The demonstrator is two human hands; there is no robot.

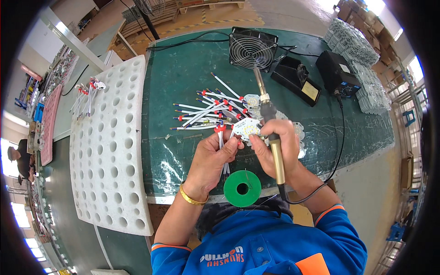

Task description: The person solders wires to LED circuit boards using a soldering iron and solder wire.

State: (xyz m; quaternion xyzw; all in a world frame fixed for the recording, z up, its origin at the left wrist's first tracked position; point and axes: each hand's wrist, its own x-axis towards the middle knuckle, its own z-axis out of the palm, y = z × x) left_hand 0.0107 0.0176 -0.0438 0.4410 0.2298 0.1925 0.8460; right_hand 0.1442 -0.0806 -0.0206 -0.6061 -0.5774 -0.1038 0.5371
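Note:
My left hand (206,160) is closed, pinching short white wires (220,135) with red ties beside a white LED board (248,128). My right hand (286,149) wraps round a soldering iron (277,162), its tip pointing up and away. The thumb and fingers of that same hand also rest on the LED board's right edge. Just beyond my hands lies a loose pile of white wires (201,109) with red ties. More LED boards (298,129) lie behind and beside my right hand. A green solder spool (250,199) sits at the table's near edge, between my forearms.
A fan (253,48) stands at the back, with a black iron stand (295,85) and a soldering station (338,73) to its right. Stacked boards (353,43) fill the far right corner. White perforated foam (94,156) lies left, carrying a few wired boards (94,87). The iron's cable loops right.

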